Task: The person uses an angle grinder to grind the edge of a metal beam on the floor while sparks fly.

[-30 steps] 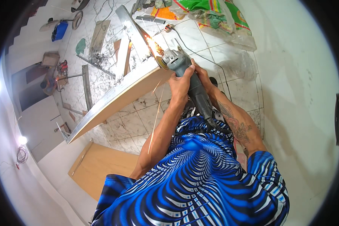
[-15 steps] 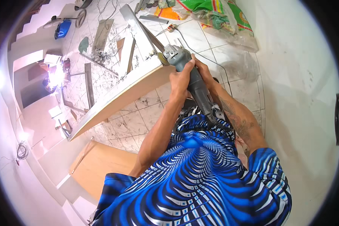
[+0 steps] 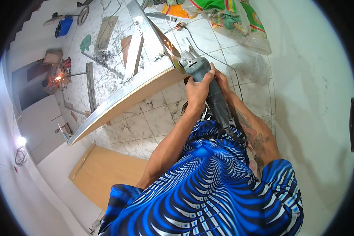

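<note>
Both of my hands are wrapped round a dark grey angle grinder (image 3: 208, 78). My left hand (image 3: 198, 90) grips the left side of its body, thumb along the top. From the right side my right hand (image 3: 221, 78) closes on it, its fingers partly hidden by the tool. The yellowish grinding disc (image 3: 178, 65) meets the corner of a metal-edged frame with a tan board side (image 3: 137, 91). Orange sparks fly up from the contact along the frame's upright bar (image 3: 143, 19). The grinder's rear end points back toward my waist.
Far left, a person works at a bright orange glow (image 3: 59, 78). Metal bars (image 3: 91, 86) and scraps lie on the dusty tiles. A power cord (image 3: 224, 63) runs along the right. Colourful sacks (image 3: 240, 19) sit at the back, and a tan panel (image 3: 110, 169) lies lower left.
The grinder and both hands have shifted slightly right in view. Sparks now show at the disc. The far-left glare has dimmed to a small orange glow.
</note>
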The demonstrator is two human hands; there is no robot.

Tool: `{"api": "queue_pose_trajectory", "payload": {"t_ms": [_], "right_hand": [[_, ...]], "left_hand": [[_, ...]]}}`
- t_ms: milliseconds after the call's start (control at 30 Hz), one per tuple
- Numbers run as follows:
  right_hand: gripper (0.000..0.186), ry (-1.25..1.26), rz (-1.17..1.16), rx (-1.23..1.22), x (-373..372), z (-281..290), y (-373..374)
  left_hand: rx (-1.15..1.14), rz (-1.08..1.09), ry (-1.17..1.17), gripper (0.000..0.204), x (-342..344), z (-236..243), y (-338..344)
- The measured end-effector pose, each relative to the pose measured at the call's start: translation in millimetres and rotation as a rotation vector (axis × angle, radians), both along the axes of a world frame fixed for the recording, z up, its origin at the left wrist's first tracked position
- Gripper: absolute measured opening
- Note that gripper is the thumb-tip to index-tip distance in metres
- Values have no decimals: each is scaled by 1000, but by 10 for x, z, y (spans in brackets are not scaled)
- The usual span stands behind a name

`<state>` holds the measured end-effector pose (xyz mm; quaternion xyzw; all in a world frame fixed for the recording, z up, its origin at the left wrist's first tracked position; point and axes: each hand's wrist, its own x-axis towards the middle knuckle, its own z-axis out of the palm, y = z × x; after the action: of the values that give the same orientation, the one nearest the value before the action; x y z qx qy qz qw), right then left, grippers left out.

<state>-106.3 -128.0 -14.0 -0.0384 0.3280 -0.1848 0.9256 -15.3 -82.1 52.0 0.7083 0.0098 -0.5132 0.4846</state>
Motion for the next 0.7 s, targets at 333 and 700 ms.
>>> {"api": "queue_pose_trajectory", "payload": {"t_ms": [333, 700], "right_hand": [[46, -28, -28, -4, -54, -103, 48], [47, -14, -23, -2, 50, -136, 92]], "left_hand": [[16, 2, -11, 57, -54, -7, 15], [48, -29, -60, 49, 2, -61, 41]]}}
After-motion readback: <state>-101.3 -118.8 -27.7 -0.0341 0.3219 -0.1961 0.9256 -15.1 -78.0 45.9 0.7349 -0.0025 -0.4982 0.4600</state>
